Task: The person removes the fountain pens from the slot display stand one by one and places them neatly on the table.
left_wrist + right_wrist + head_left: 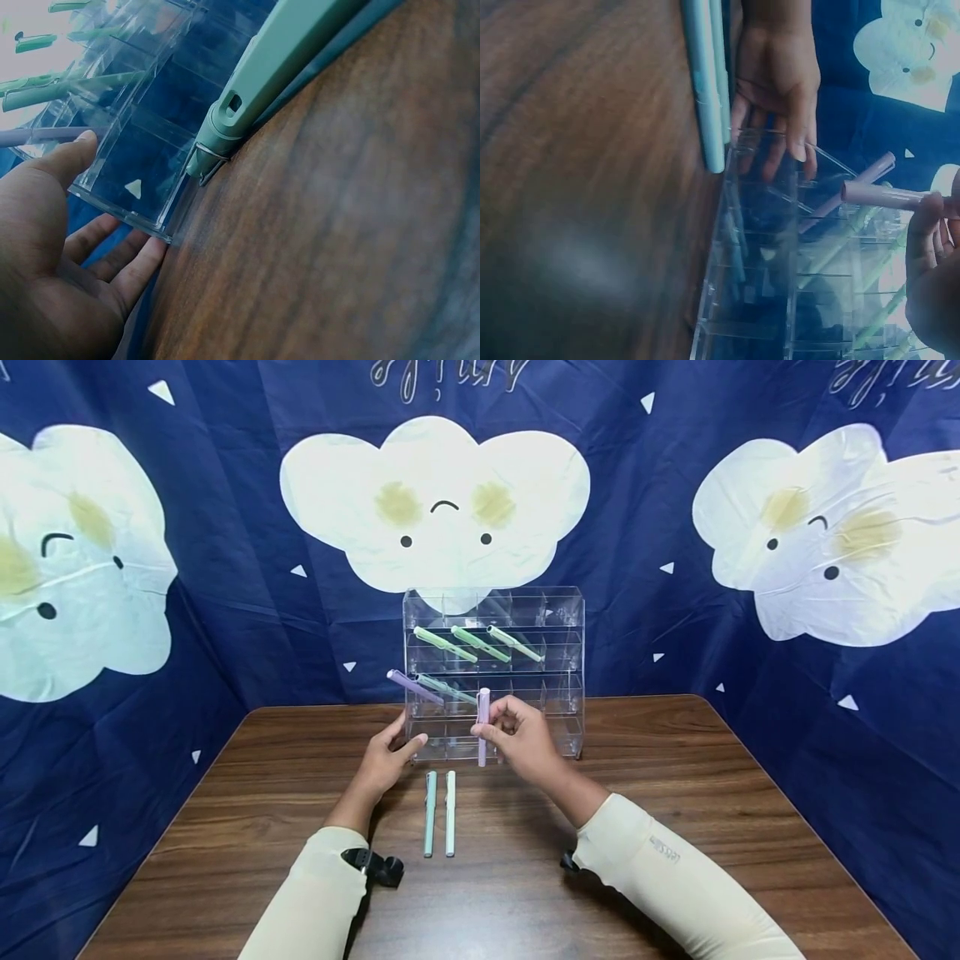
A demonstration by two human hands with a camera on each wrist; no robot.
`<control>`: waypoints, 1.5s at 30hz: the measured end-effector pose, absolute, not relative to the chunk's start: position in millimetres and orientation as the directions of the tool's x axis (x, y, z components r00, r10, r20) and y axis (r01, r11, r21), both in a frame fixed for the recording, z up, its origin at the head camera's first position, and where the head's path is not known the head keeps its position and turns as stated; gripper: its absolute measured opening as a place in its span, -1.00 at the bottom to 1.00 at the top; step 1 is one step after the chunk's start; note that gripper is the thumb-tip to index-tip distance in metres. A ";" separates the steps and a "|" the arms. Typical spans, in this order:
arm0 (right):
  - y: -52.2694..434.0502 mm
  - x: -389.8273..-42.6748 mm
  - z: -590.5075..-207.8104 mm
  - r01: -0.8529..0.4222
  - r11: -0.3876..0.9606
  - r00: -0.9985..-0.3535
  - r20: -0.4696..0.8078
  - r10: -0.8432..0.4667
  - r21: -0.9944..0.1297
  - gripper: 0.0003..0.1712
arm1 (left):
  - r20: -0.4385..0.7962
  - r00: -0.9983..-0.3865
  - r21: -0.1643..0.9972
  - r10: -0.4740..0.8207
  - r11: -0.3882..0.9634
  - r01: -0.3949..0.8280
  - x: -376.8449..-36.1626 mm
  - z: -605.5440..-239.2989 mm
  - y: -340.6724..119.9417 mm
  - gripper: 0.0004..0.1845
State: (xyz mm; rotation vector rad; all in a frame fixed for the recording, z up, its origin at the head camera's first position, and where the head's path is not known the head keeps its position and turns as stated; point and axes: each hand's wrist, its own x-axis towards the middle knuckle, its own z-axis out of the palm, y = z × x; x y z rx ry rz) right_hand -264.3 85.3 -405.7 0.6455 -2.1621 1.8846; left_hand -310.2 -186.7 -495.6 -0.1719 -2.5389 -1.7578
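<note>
The right hand (521,742) holds a lilac capped pen (483,708) upright in front of the clear acrylic tiered pen rack (564,653), thumb and fingers clamped on its barrel. The left hand (385,766) is at the rack's near left corner, its thumb apart from the fingers — the thumb on the front edge, the fingers reaching along the left side.

On the rack, a light green pen (444,644), a mid-green pen (480,644) and a pale green pen (514,643) lean in a row, second tier from the top. One tier lower, a purple pen (415,687) leans at the far left, its upper end past the rack's side, with a grey-green pen (446,687) just right of it.

Two more lie side by side on the wood-grain table (637,827), nearer the person — a teal pen (430,814) on the left, a pale mint pen (451,814) on the right. Behind the rack hangs a navy cloud-print curtain (630,635).
</note>
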 end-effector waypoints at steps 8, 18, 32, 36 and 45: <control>81.4 -260.2 -418.8 -0.299 0.054 -0.938 0.283 -0.201 -0.953 -0.65 | 0.108 -0.992 0.930 0.068 0.345 0.125 -309.1 -495.3 -187.0 -0.15; 75.6 -254.1 -432.7 -0.255 0.184 -0.950 0.211 -0.230 -0.949 -0.03 | 0.115 -0.991 0.933 0.071 0.336 0.132 -308.4 -495.1 -187.0 -0.15; 70.1 -252.4 -445.1 -0.166 0.185 -0.952 0.108 -0.287 -0.968 -0.21 | 0.131 -0.989 0.933 0.065 0.330 0.145 -309.4 -495.4 -186.2 -0.17; 68.9 -252.1 -450.0 -0.126 0.228 -0.948 0.050 -0.315 -0.966 -0.20 | 0.136 -0.989 0.932 0.063 0.332 0.149 -309.6 -494.6 -186.0 -0.17; 68.2 -252.6 -455.8 -0.081 0.294 -0.910 -0.049 -0.411 -0.952 -0.20 | 0.136 -0.989 0.930 0.064 0.335 0.150 -309.0 -495.5 -185.3 -0.18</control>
